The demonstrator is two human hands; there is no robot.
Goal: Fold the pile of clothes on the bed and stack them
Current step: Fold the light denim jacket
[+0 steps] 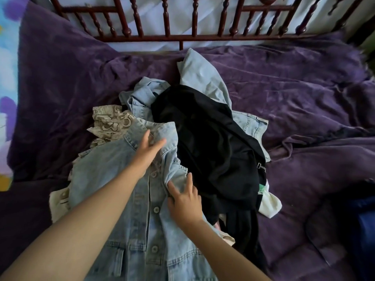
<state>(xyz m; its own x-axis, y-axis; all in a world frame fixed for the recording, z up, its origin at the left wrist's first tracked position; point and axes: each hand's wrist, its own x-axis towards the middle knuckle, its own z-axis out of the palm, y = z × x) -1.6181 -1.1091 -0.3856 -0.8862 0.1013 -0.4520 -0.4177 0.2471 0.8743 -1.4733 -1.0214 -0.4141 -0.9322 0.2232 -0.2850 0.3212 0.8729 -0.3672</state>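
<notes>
A pile of clothes lies on the purple bed cover (pixel 304 98). On top at the near left is a light-blue denim jacket (pixel 113 185) with round buttons down its front. My left hand (pixel 149 148) rests on its collar with straight fingers. My right hand (pixel 182 199) presses on the jacket's front edge, fingers spread. To the right lies a black garment (pixel 213 149). Behind it are other light-blue denim pieces (pixel 203 74). A beige patterned cloth (pixel 109 122) sticks out at the left, and a white piece (pixel 269 203) at the right.
A dark red wooden headboard (pixel 182 23) with turned spindles runs along the far edge of the bed. A colourful patterned fabric (pixel 8 78) borders the left side. A dark blue object (pixel 365 230) lies at the right edge. Rumpled purple cover surrounds the pile.
</notes>
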